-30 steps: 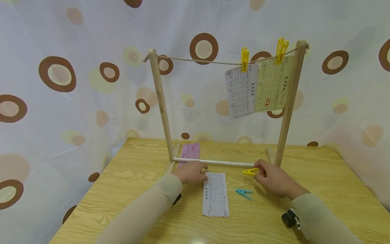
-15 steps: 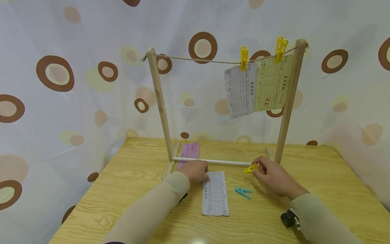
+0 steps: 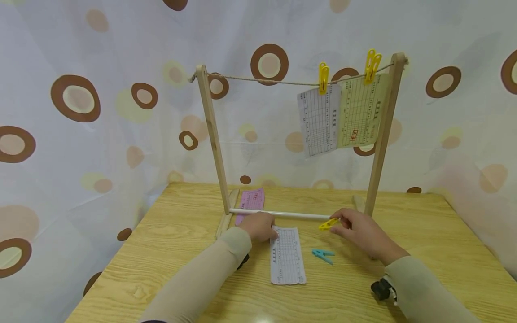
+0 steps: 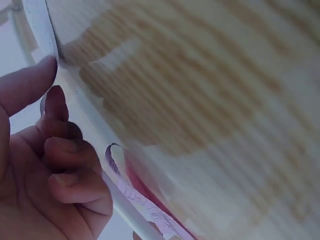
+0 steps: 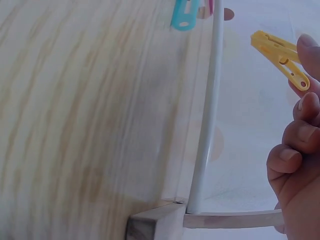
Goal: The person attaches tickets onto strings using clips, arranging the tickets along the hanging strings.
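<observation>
My left hand (image 3: 258, 225) pinches the top left corner of a white printed form (image 3: 288, 262) between thumb and index finger; the left wrist view shows the edge of the form (image 4: 44, 27) there. The form's lower end lies along the table. To the right, my right hand (image 3: 359, 232) holds a yellow clothespin (image 3: 328, 224) by its handle end, its nose pointing left. In the right wrist view the yellow clothespin (image 5: 280, 57) is pinched at thumb and index finger. A blue clothespin (image 3: 322, 255) lies on the table between the form and my right hand.
A wooden frame (image 3: 213, 139) carries a string (image 3: 262, 80) across its top. Yellow clothespins (image 3: 323, 78) hold a white form (image 3: 319, 121) and a yellow form (image 3: 361, 116) on its right half. A pink form (image 3: 252, 199) lies behind the white crossbar (image 3: 296, 215).
My left hand has moved slightly right and now pinches the form, whose lower end has swung a little right. The yellow clothespin has turned in my right hand and shifted slightly left.
</observation>
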Demonstrator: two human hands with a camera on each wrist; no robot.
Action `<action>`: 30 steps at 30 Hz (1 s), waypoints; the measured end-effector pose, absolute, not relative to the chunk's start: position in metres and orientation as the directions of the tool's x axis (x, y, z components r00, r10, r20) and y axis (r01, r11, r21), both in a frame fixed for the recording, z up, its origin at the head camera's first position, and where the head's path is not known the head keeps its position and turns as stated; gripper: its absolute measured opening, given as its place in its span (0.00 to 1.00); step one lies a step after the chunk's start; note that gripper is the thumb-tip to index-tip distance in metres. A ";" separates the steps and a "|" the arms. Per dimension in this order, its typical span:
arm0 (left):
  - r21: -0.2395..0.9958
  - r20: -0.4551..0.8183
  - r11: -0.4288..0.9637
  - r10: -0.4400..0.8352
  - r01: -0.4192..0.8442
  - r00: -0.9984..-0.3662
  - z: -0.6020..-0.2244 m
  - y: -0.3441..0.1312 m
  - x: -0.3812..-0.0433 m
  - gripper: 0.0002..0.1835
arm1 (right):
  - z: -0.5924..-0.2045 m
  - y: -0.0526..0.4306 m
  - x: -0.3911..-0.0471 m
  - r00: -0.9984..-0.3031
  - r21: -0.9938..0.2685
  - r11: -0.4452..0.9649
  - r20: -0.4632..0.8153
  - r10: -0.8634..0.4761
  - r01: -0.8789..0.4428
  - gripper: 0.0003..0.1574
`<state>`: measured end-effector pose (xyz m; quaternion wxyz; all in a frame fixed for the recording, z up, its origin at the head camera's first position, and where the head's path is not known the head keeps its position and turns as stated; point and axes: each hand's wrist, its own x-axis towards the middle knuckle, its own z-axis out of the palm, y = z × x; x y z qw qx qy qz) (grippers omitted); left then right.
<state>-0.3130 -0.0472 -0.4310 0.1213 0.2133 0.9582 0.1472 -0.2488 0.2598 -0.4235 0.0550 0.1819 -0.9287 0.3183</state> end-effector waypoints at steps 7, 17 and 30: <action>0.374 -0.120 0.847 0.448 0.378 -0.886 -0.426 -0.047 -0.312 0.07 | -0.415 0.255 -0.247 -0.924 -0.604 0.699 0.252 -0.289 -0.384 0.19; 0.315 -0.065 0.844 0.476 0.435 -0.877 -0.420 -0.049 -0.308 0.11 | -0.404 0.251 -0.244 -0.917 -0.609 0.686 0.283 -0.281 -0.398 0.19; 0.390 0.030 0.787 0.508 0.478 -0.861 -0.407 -0.056 -0.303 0.12 | -0.387 0.245 -0.242 -0.907 -0.606 0.676 0.317 -0.278 -0.419 0.23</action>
